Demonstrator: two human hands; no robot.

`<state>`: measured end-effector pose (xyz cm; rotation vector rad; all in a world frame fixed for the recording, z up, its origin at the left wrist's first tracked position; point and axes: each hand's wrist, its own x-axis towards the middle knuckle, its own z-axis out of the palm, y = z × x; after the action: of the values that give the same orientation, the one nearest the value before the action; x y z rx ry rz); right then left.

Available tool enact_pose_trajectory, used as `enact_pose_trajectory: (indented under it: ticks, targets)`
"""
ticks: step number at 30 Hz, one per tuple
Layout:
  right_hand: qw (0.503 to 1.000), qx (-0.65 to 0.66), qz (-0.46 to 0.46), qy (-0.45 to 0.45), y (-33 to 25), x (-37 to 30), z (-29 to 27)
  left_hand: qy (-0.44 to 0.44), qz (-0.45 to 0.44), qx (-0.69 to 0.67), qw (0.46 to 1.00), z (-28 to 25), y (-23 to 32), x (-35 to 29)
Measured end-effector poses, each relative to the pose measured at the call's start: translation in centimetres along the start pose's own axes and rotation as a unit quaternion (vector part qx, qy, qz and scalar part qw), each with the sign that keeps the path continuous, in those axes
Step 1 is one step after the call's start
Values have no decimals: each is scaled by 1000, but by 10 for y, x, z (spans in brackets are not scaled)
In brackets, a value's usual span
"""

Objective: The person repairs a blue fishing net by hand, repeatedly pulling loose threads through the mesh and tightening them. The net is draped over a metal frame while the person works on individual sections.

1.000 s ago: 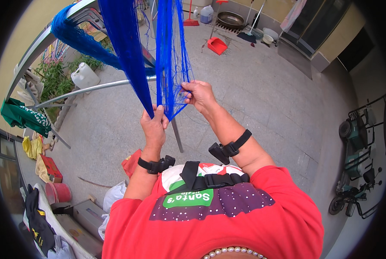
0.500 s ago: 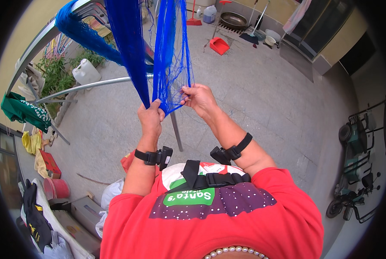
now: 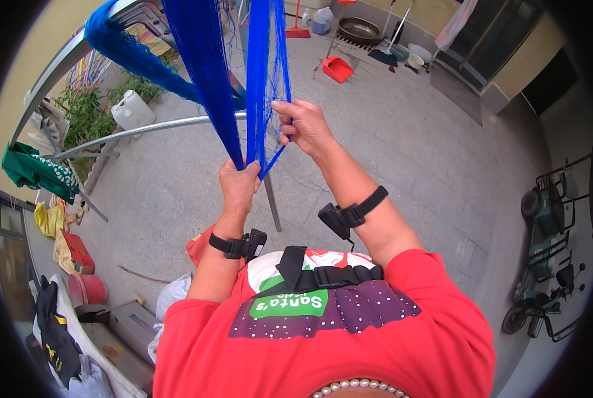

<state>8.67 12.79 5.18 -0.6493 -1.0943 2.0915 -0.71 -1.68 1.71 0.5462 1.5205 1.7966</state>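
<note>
A long hank of bright blue thread (image 3: 207, 73) hangs from above and narrows toward its lower end. My left hand (image 3: 239, 186) is closed around that lower end, the thumb lying across it. To the right, a looser part of the hank, blue strands (image 3: 259, 79), runs down into the same grip. My right hand (image 3: 303, 126) is higher and to the right, its fingers bent and pinching some loose strands at the edge. Between the hands these threads spread thin and tangled. Another hank of darker blue thread (image 3: 137, 60) is draped over the metal frame (image 3: 64, 60).
A metal bar (image 3: 170, 125) and a leg (image 3: 270, 205) of the frame stand close by my hands. Green cloth (image 3: 41, 171) hangs at left near a white jug (image 3: 132, 111). Farther off lie a red dustpan (image 3: 337, 69) and a basin (image 3: 358, 30). Scooters (image 3: 542, 285) stand at right.
My right hand has moved up along the loose strands. My left hand has shifted slightly right with the hank's lower end, and the strands between the hands look narrower.
</note>
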Motion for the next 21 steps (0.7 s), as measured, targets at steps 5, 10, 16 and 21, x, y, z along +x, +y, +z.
enact_pose_trajectory:
  ticks: [5, 10, 16, 21]
  targets:
    - [997, -40, -2, 61, 4, 7, 1, -19, 0, 44, 999, -4, 0, 1]
    - [993, 49, -16, 104, 13, 2, -9, -13, 2, 43, 999, -13, -2, 7]
    - [989, 136, 0, 49, 18, -4, -16, 21, -20, -15, 999, -7, -2, 10]
    - [998, 7, 41, -37, 19, -11, -16, -42, -19, 4, 999, -1, -2, 12]
